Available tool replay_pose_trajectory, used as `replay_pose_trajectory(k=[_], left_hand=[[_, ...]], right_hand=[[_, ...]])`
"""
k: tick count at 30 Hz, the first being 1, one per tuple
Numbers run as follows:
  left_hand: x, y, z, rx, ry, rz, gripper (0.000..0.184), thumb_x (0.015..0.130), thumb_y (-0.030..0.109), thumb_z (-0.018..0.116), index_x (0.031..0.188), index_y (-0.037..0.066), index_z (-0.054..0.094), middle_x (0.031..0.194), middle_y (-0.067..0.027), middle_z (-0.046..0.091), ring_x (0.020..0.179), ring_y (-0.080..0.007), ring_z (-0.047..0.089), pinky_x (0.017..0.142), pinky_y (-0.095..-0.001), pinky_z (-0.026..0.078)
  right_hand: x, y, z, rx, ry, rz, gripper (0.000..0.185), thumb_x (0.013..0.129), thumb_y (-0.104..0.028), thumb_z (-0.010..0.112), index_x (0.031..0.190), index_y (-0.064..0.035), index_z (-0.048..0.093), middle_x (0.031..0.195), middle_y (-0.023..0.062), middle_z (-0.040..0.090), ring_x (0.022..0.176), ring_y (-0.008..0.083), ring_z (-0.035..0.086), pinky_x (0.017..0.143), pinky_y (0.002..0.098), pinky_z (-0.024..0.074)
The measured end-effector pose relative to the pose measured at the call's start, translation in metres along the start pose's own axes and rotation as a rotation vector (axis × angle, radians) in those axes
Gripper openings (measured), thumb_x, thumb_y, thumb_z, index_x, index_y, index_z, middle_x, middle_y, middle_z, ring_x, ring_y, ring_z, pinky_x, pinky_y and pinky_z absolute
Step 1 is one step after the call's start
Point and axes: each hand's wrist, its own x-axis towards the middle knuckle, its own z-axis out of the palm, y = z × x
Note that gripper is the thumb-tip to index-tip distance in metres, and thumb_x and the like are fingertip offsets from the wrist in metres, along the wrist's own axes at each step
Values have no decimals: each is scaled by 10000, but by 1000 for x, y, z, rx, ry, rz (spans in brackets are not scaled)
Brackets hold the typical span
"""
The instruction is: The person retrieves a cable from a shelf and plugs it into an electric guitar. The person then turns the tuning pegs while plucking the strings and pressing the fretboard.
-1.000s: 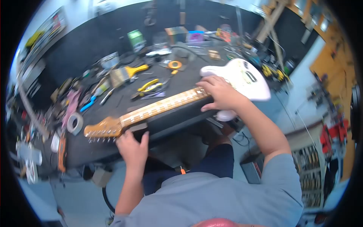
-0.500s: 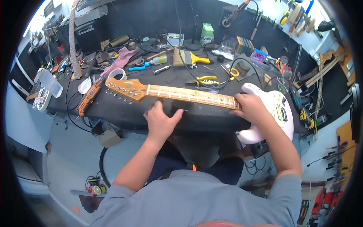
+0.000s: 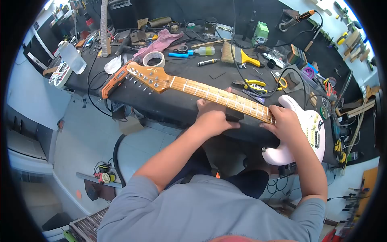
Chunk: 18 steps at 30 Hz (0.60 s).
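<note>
An electric guitar (image 3: pixel 219 96) with a maple neck and pale pink body lies across the bench edge, headstock to the left. My right hand (image 3: pixel 285 123) wraps round the neck where it meets the body. My left hand (image 3: pixel 213 117) is under the middle of the neck, closed round a dark block (image 3: pixel 234 116) that shows beside its thumb. One fingertip appears beyond the neck's far edge; the other fingers are partly hidden beneath it. Near the headstock lie an orange power tool (image 3: pixel 115 82) and a roll of masking tape (image 3: pixel 154 59).
On the dark bench (image 3: pixel 193 76) lie a wide brush (image 3: pixel 238 56), yellow-handled pliers (image 3: pixel 254 84), a pink cloth (image 3: pixel 159 43) and a small bottle (image 3: pixel 204 51). A loose cable (image 3: pixel 296 69) loops behind the guitar body. Another guitar neck (image 3: pixel 104 30) stands at the back left.
My left hand has moved right along the neck, and the dark block now sits closer to the body. My right hand stays at the neck joint. The whole view has shifted and tilted.
</note>
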Motion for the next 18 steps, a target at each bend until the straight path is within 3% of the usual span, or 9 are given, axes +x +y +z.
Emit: replay_pose_trajectory(k=[3,4,7,10,13,16,18], left_hand=[[10,-13,-15,-98,-166,-24,821,764,466,988,1405,47,692,1441,-210,688,1392,-392,591,1180,-529,339],[5,-19,-16,-96,-143,-40,677,768,462,975,1245,34,757,1159,-166,804,1201,-397,708,1095,-537,383],[-22,-37,-43,-10,-39,-27,630,779,439,974,1223,47,761,1091,-169,805,1158,-409,719,1072,-537,409],[-34,-47,-60,4,-41,-98,613,807,425,961,1215,19,753,1126,-196,799,1163,-416,717,1079,-548,416],[-40,-61,-52,19,114,-115,646,835,368,958,1314,6,719,1197,-200,781,1238,-436,666,1118,-518,433],[-56,-53,-37,243,236,-49,617,877,361,926,1302,-32,713,1268,-217,750,1254,-425,646,1126,-507,417],[-57,-54,-33,186,293,-39,626,879,371,924,1291,-49,709,1293,-229,730,1251,-420,634,1110,-504,426]], right_hand=[[5,1,-2,12,13,-7,582,787,-465,966,1088,-44,699,841,150,732,785,386,734,743,490,579],[6,3,-2,22,14,-14,586,786,-471,966,1086,-45,699,839,151,730,781,387,731,739,490,576],[10,-3,-3,43,-22,-41,589,786,-483,964,1080,-46,700,831,150,722,773,383,724,728,486,567],[19,-8,6,75,-33,-63,591,781,-497,965,1060,-49,699,826,139,719,768,371,722,727,480,565],[25,-19,9,113,-47,-66,588,781,-497,965,1054,-51,698,828,131,722,767,364,724,731,482,568],[30,-19,14,120,-22,-47,586,783,-495,965,1056,-51,697,828,125,722,765,360,724,739,483,571],[31,-20,19,108,-21,-35,584,786,-490,966,1060,-50,696,830,124,721,770,360,724,746,483,572]])
